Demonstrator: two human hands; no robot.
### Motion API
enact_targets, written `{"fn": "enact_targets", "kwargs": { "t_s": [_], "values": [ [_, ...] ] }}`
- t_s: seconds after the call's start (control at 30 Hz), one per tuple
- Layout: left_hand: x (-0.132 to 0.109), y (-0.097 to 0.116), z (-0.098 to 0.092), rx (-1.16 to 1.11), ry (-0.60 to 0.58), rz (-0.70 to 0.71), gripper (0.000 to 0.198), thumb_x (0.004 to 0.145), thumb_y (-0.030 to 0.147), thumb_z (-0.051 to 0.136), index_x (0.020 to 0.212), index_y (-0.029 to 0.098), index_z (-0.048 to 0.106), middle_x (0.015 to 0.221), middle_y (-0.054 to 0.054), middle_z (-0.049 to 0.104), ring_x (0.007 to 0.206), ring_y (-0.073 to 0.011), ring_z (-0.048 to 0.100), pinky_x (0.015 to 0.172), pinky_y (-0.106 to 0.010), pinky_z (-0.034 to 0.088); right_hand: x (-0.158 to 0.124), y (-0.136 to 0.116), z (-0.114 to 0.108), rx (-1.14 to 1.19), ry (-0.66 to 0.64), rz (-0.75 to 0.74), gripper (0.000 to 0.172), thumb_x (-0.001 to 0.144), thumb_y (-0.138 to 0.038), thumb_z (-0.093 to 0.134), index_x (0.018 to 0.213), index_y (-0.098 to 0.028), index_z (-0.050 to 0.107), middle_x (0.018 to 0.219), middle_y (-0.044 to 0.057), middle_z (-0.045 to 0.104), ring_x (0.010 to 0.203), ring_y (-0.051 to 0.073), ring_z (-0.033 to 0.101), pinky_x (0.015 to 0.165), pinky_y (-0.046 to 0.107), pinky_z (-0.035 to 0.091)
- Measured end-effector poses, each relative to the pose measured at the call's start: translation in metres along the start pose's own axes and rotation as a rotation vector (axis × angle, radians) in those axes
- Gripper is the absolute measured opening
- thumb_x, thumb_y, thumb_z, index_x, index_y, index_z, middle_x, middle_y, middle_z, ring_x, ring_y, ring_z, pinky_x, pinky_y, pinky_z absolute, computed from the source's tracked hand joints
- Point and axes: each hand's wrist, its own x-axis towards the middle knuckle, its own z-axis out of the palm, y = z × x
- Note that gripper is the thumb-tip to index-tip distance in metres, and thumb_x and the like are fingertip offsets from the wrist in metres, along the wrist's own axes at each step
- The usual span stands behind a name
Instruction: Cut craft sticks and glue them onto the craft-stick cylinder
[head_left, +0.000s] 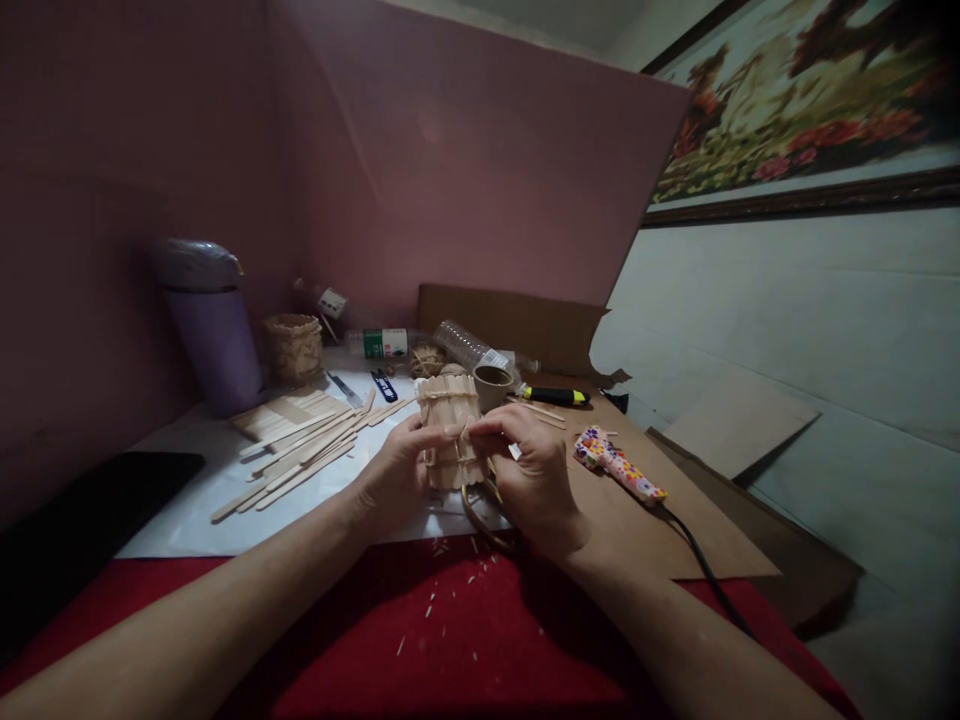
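Note:
My left hand is closed around the side of a small cup made of popsicle sticks, its thumb lying across the front. Twine-like bands run round the cup near its top and bottom. My right hand pinches at the cup's right front, thumb and fingertips together; what lies between them is too small to make out. Below the cup, a yellowish loop shows partly behind my right hand. Loose popsicle sticks lie in a spread pile to the left of my left hand.
A patterned hot glue gun with a black cord lies on cardboard at right. Behind stand a grey cup, plastic bottles, a box cutter, another stick cup and a purple container. Scraps litter the red cloth.

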Motion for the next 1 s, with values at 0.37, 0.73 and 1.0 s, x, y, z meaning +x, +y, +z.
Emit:
{"fn": "enact_targets", "kwargs": {
  "t_s": [0.37,0.73,1.0],
  "values": [
    [0.001,-0.001,-0.002,-0.006,-0.027,-0.031,0.037,0.067,0.021,0.073,0.103,0.015,0.065,0.095,-0.011,0.071,0.080,-0.0250,0.067,0.071,-0.038,0.051,0.007,0.001,-0.002,0.115,0.008,0.196,0.009,0.074,-0.013,0.061,0.071,-0.020,0.065,0.070,0.000,0.064,0.064,0.014,0.055,0.060,0.028,0.043],
    [-0.001,0.001,0.003,0.005,-0.051,-0.047,0.038,0.071,0.024,0.070,0.107,0.015,0.065,0.096,-0.012,0.071,0.084,-0.0266,0.066,0.073,-0.039,0.051,0.009,0.004,-0.001,0.242,0.018,0.291,0.009,0.072,-0.016,0.066,0.078,-0.021,0.061,0.074,-0.001,0.065,0.068,0.014,0.060,0.066,0.029,0.049],
    [0.002,-0.005,0.002,0.042,0.030,0.015,0.048,0.063,0.023,0.081,0.106,0.014,0.062,0.092,-0.010,0.069,0.076,-0.0225,0.066,0.072,-0.037,0.051,0.015,0.007,-0.006,0.401,-0.097,0.356,0.015,0.068,-0.021,0.073,0.076,-0.020,0.061,0.069,-0.003,0.061,0.064,0.013,0.057,0.061,0.027,0.047]
  ]
}}
